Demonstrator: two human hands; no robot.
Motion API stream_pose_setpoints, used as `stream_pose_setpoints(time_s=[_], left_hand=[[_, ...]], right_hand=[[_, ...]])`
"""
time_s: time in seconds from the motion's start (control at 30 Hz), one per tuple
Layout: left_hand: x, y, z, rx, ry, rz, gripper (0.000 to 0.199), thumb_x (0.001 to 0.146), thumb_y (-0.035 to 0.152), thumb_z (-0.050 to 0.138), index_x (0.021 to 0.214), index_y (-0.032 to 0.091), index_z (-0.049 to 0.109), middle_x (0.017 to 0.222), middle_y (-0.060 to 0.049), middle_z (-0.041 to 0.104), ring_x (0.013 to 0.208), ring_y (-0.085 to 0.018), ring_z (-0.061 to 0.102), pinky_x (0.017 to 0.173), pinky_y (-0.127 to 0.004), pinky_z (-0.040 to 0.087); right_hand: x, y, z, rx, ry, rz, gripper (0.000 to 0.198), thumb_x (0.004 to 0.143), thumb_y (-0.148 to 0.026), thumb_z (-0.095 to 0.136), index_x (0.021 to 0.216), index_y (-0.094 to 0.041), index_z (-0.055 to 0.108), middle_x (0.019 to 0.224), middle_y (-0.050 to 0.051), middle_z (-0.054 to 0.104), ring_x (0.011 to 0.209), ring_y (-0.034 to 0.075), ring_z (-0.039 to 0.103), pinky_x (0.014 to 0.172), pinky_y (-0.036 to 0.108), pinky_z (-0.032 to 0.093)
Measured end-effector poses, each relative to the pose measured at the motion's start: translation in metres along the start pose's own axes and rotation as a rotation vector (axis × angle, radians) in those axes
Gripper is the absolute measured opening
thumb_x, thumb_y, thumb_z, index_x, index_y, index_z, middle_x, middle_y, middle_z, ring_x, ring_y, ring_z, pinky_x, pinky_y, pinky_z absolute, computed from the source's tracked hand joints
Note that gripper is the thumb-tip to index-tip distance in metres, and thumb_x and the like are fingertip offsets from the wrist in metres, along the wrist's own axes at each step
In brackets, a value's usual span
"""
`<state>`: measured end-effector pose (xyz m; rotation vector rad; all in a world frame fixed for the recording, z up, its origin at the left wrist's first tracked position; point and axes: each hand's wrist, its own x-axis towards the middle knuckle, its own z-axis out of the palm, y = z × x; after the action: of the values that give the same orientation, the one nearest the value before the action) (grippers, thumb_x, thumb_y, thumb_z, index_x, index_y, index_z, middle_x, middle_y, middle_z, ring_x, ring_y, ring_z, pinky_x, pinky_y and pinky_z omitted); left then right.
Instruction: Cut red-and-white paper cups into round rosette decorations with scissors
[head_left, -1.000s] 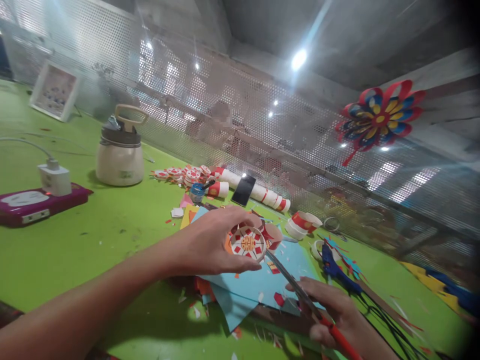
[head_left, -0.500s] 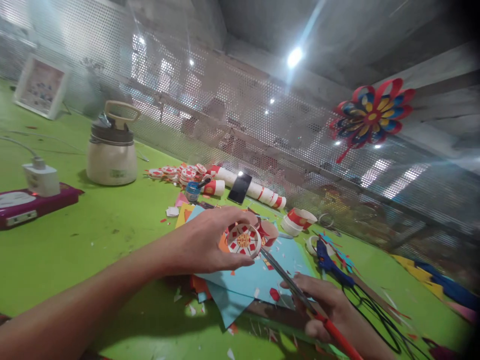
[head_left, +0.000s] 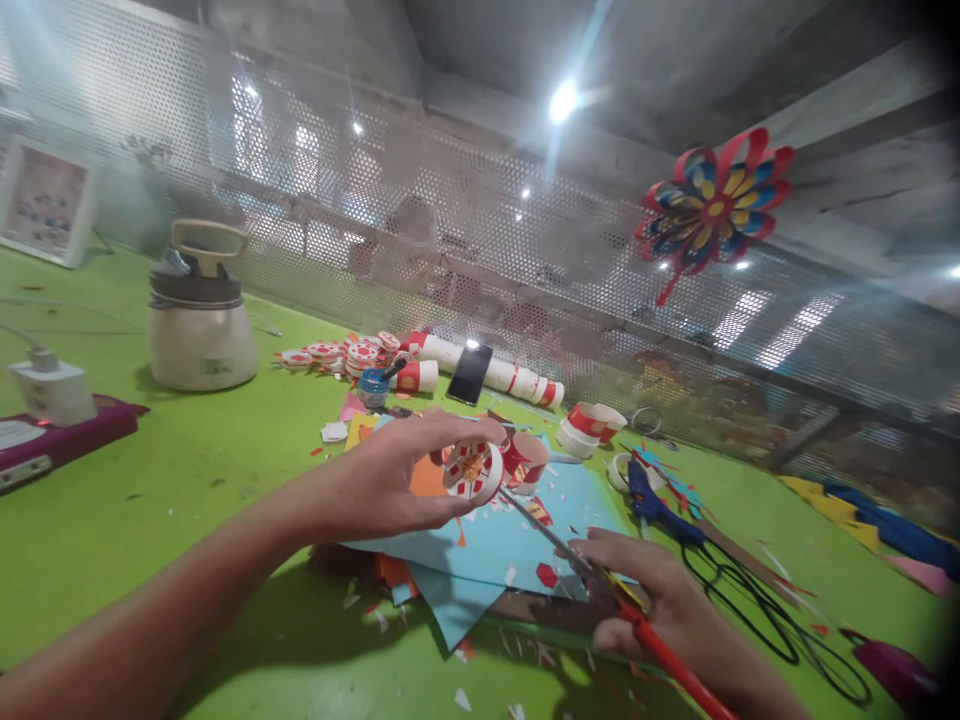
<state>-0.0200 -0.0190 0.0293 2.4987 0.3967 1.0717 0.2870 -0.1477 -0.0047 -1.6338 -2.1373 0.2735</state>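
My left hand (head_left: pixel 405 480) is closed around the rim of a short cut-down paper cup (head_left: pixel 495 474), tilted on its side. A red-and-gold cut-out pattern shows on its round base. In my right hand (head_left: pixel 652 590) is a pair of red-handled scissors (head_left: pixel 555 545), its long metal blades pointing up and left with the tips close to the cup's lower edge. Light blue paper sheets (head_left: pixel 465 550) lie below both hands, strewn with red and white scraps. Another red paper cup piece (head_left: pixel 529 460) stands just behind the held one.
A blue glue gun (head_left: pixel 652 505) with a black cord lies at right. Behind are a phone (head_left: pixel 470 374), a long stack of paper cups (head_left: pixel 517 380), a small blue jar (head_left: pixel 373 388) and decorated discs (head_left: pixel 364 355). A jug (head_left: pixel 202 340) and purple power strip (head_left: pixel 90 440) stand left.
The cup in my left hand has turned so its side wall shows more and its base less. Both hands appear slightly further left as the camera view shifts. The scissors remain beside the cup.
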Motion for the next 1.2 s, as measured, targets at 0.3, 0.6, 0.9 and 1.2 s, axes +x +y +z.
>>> stream_pose_setpoints(time_s=[0.3,0.6,0.9,1.2], left_hand=[[-0.001,-0.002,-0.002,0.002,-0.026,-0.007,0.043,0.085,0.033,0.061,0.127,0.025,0.053,0.131,-0.003,0.06,0.117,-0.017,0.056,0.1,-0.03,0.044],[0.0,-0.001,0.0,-0.011,-0.035,-0.046,0.044,0.084,0.035,0.062,0.126,0.024,0.055,0.13,-0.003,0.061,0.113,-0.017,0.058,0.097,-0.03,0.046],[0.001,0.003,-0.002,-0.024,-0.05,-0.077,0.044,0.083,0.035,0.061,0.124,0.021,0.056,0.126,-0.006,0.064,0.095,-0.017,0.063,0.081,-0.028,0.051],[0.003,0.005,-0.003,-0.069,-0.097,-0.123,0.043,0.083,0.034,0.059,0.123,0.018,0.057,0.102,-0.005,0.069,0.08,-0.015,0.061,0.074,-0.028,0.051]], right_hand=[[-0.001,0.002,0.001,-0.053,-0.016,0.03,0.063,0.066,-0.065,0.071,0.116,-0.026,0.07,0.117,0.016,0.068,0.113,0.04,0.058,0.09,0.057,0.047],[0.002,-0.005,-0.002,-0.064,-0.051,0.015,0.056,0.07,-0.062,0.07,0.114,-0.028,0.069,0.114,0.012,0.07,0.111,0.037,0.059,0.09,0.053,0.047],[0.004,-0.012,-0.003,-0.09,-0.01,-0.111,0.041,0.074,-0.046,0.074,0.112,-0.03,0.068,0.091,0.005,0.072,0.082,0.025,0.067,0.067,0.033,0.054],[0.005,-0.012,-0.001,-0.138,0.059,-0.139,0.039,0.074,-0.041,0.075,0.11,-0.026,0.069,0.089,0.006,0.072,0.079,0.024,0.068,0.066,0.031,0.055]])
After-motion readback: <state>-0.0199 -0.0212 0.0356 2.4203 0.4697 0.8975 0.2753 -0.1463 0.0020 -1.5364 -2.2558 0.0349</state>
